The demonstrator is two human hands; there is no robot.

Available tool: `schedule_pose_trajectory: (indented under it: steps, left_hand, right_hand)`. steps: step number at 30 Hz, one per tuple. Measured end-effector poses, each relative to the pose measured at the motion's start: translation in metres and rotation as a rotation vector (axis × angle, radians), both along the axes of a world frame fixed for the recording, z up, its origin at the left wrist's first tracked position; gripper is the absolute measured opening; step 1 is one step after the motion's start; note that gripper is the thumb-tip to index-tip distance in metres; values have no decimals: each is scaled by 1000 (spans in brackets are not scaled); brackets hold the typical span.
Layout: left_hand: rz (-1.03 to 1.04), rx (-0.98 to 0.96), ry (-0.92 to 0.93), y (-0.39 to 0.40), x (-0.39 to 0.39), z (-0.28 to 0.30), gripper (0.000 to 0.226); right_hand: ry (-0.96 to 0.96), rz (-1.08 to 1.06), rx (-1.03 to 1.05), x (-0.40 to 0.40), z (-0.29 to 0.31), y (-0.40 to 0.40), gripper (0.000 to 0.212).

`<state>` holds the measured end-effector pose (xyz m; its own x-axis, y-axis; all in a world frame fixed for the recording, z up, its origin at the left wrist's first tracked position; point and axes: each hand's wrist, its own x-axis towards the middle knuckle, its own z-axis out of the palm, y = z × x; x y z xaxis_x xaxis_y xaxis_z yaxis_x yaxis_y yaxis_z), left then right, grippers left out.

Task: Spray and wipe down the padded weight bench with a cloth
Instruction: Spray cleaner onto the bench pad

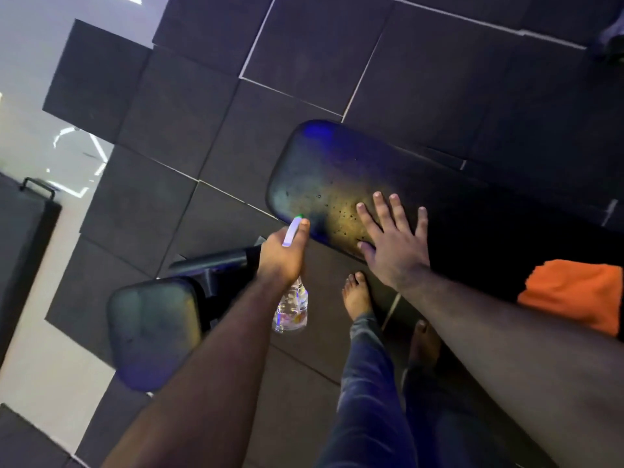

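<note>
The black padded weight bench runs from the centre to the right, and its near end carries small droplets. My left hand grips a clear spray bottle by its white trigger head, whose green nozzle sits at the bench's near edge. My right hand lies flat on the pad with fingers spread, just right of the droplets. An orange cloth rests on the bench further right, beyond my right forearm.
A second, smaller black pad stands at the lower left on a metal frame. Dark rubber floor tiles surround the bench. My bare feet stand close beside it. A dark box with a handle sits far left.
</note>
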<state>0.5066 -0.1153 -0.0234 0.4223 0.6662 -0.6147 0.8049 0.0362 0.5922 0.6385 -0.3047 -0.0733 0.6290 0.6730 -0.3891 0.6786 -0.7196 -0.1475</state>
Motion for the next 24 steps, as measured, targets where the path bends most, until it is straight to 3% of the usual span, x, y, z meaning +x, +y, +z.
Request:
schedule_pose_trajectory:
  steps: [9, 14, 19, 24]
  left_hand:
    - [-37, 39, 133, 64, 42, -6, 63]
    - [-197, 79, 138, 91, 104, -5, 59]
    - [-241, 116, 189, 74, 139, -5, 61]
    - [-340, 129, 191, 23, 92, -4, 61]
  right_hand:
    - [-66, 2, 41, -1, -7, -4, 82]
    - [-71, 26, 45, 3, -6, -6, 81]
    - [-40, 37, 29, 6, 0, -7, 84]
    - [-5, 70, 16, 12, 11, -22, 85]
